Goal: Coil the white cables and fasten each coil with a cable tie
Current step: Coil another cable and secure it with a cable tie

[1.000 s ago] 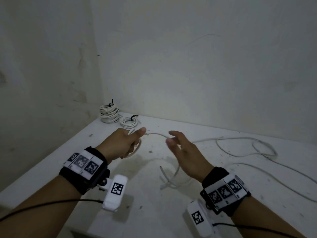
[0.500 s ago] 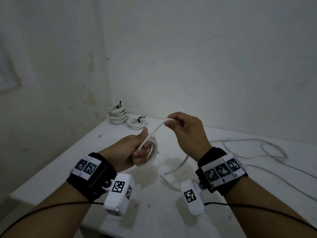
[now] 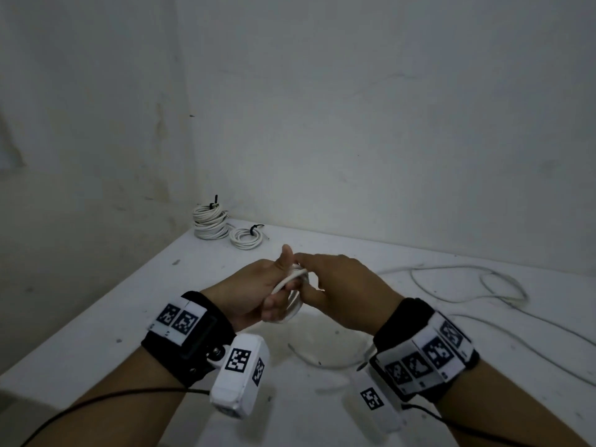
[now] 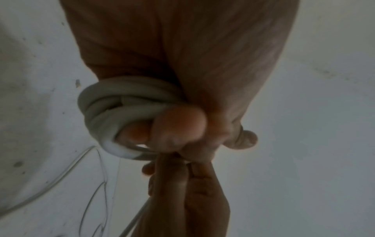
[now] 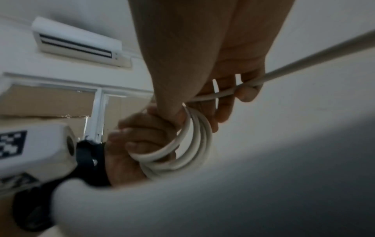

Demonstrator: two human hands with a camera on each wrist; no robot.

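My left hand (image 3: pixel 258 291) grips a small coil of white cable (image 3: pixel 295 295) above the white table (image 3: pixel 129 317), thumb up beside it. Several loops (image 5: pixel 194 144) hang round its curled fingers (image 4: pixel 178 126). My right hand (image 3: pixel 335 285) meets the coil from the right and pinches the running strand (image 5: pixel 239 89), which leads off to the right. The loose tail (image 3: pixel 322 362) of that cable lies on the table under my wrists.
Two tied coils lie in the far left corner: a taller stack (image 3: pixel 209 222) and a small one (image 3: pixel 246 237), each with a black tie. Another loose white cable (image 3: pixel 496 285) sprawls over the right of the table. Walls close the back and left.
My right hand drew cable up from the table, lifted it over, then brought it down against the coil in my left hand. Both hands have closed together.
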